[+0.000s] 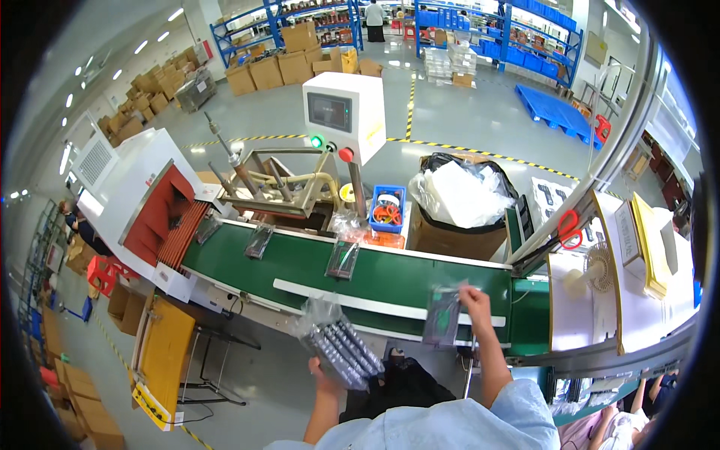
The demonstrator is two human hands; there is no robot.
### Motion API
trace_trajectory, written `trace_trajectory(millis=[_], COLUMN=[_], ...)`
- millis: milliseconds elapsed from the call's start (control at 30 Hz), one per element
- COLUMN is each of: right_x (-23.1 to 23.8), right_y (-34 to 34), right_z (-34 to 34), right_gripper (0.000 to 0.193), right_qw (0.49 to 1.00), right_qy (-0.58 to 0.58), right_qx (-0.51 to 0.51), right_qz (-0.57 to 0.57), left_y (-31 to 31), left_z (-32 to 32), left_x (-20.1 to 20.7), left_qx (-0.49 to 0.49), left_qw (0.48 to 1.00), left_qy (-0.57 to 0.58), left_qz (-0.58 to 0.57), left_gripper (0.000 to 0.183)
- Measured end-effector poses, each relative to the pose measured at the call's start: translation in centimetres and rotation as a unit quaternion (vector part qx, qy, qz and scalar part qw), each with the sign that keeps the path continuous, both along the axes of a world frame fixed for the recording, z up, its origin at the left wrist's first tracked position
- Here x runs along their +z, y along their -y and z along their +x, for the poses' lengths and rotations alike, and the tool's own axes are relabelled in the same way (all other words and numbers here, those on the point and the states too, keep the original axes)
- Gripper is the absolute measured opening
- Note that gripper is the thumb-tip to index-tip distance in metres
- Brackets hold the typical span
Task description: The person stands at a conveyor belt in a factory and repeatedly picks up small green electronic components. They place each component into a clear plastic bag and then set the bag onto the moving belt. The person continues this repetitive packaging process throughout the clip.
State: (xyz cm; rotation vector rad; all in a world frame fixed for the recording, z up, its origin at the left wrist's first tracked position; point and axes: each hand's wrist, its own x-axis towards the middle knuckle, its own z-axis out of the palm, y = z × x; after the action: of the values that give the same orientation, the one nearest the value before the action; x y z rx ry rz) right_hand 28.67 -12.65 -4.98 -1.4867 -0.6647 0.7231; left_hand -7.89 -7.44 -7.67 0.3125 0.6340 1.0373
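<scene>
My left hand (321, 369) is closed round the lower side of a stack of dark, flat items in clear plastic bags (343, 349), held in front of the conveyor's near edge. Loose clear film sticks up at the top of that stack. With pinched fingers, my right hand (474, 304) grips the upper corner of a single bagged dark item (442, 316), which hangs over the near side of the green conveyor belt (390, 274). Further left on the belt lie a bagged dark item (343, 257), another bagged item (259, 241) and a third near the red-curtained opening.
A white machine with a red strip curtain (161, 217) stands at the belt's left end. Beyond the belt are a control box (341, 112), a blue bin (388, 208) with tools and a carton lined with a black bag (459, 241). A metal post (600, 165) rises at right.
</scene>
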Motion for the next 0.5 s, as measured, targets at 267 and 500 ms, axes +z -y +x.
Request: trace_trajectory(millis=[267, 500], right_x=[-11.8, -14.3], right_y=[-11.4, -19.0], right_z=[8.3, 1.5], right_gripper=[0.022, 0.021], right_qw=[0.974, 0.924], right_qy=[0.105, 0.206], right_qx=[-0.152, -0.209], right_qz=[-0.132, -0.245], left_y=[0.7, 0.7], left_z=[-1.7, 0.2], left_x=[-4.3, -2.4], left_qx=[-0.003, 0.036], left_qw=[1.000, 0.998], left_qy=[0.012, 0.053], left_qz=[-0.002, 0.000], left_gripper=[0.078, 0.075])
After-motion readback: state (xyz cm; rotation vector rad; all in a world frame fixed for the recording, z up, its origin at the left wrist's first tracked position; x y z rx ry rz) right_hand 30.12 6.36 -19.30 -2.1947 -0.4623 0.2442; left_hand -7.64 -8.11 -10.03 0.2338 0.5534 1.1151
